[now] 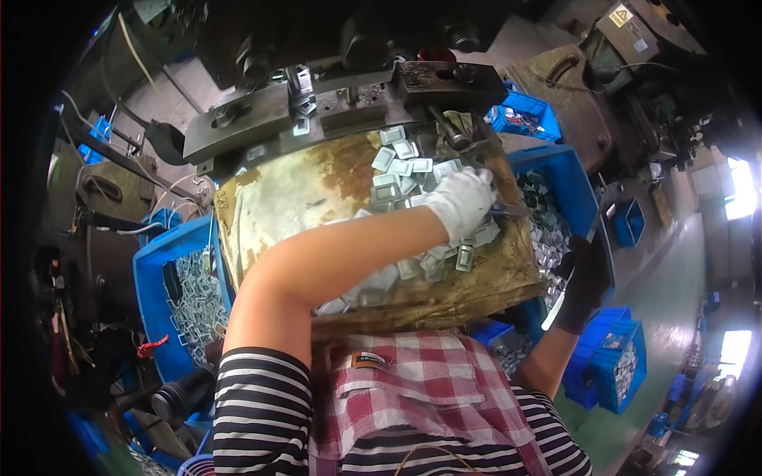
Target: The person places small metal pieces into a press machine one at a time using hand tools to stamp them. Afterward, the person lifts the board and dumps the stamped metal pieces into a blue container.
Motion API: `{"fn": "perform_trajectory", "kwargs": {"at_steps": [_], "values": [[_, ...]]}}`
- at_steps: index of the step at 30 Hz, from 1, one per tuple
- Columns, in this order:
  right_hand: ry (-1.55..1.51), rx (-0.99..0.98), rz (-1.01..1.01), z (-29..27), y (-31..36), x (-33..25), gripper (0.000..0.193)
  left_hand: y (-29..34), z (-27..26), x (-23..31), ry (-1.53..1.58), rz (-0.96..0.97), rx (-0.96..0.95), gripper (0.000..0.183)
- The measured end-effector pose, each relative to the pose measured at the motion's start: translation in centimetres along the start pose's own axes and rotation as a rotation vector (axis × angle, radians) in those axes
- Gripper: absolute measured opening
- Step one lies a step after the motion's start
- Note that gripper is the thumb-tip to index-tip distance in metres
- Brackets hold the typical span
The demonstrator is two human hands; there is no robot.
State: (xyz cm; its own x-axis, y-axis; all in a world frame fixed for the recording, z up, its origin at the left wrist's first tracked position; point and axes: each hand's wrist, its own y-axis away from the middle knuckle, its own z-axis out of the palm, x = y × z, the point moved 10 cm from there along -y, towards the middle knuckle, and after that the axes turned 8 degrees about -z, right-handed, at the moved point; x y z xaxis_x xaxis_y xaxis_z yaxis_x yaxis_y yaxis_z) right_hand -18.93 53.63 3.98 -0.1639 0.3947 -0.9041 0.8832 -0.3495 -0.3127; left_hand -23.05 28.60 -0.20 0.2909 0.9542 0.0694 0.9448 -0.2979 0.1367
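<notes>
My left hand, in a white glove, reaches across to the right side of the worn, stained board. Its fingers are curled closed over the edge of a pile of small rectangular stamped metal parts; what they hold is hidden. Beside the fingertips lies a thin dark rod. At the lower right, my right hand, in a dark glove, is closed around a long thin light-coloured strip. That hand is over the edge of a blue bin that contains many metal pieces.
A dark machine die with heavy clamping blocks spans the board's far edge. Another blue bin of metal frames stands at left. Smaller blue crates sit at lower right, and a blue tray at the far right.
</notes>
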Motion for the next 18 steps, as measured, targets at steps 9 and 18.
{"fn": "perform_trajectory", "kwargs": {"at_steps": [9,18], "values": [[0.005,-0.092,0.018,0.5,0.0,2.2,0.038,8.2,1.0,-7.9,0.034,-0.195,-0.274,0.049],[-0.114,-0.046,0.013,1.8,0.2,1.3,0.037,12.1,-2.9,-12.9,-0.046,-0.420,-0.036,0.040]]}}
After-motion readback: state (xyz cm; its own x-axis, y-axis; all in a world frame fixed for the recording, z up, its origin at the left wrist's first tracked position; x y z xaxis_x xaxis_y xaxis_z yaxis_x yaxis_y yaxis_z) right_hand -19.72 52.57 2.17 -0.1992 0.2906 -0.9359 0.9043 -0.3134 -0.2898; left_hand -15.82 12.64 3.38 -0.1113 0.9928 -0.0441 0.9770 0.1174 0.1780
